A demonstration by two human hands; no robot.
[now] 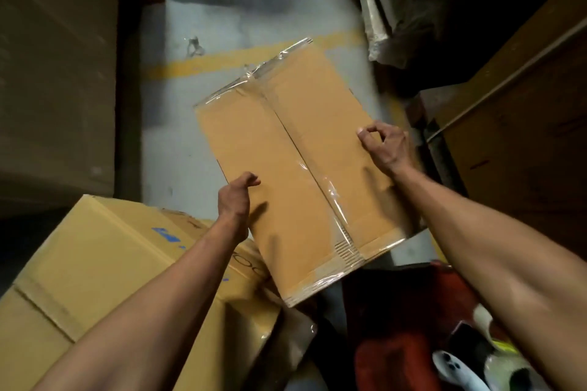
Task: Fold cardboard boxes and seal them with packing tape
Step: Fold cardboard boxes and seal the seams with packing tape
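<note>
A sealed cardboard box [286,168] is held up between both hands above the grey concrete floor [197,9], tilted so that its far end points up and to the right. Clear packing tape [330,197] runs along the centre seam where the two flaps meet, and more tape wraps the near and far edges (it wrinkles and shines at the far end). The left hand [236,200] grips the box's left edge, thumb on top, the fingers hidden under the side. The right hand [386,146] clutches the right edge, its fingers curled onto the top face. Below the left forearm sits a larger cardboard carton [104,263] with blue print. A yellow line [197,63] crosses the floor beyond the box.
</note>
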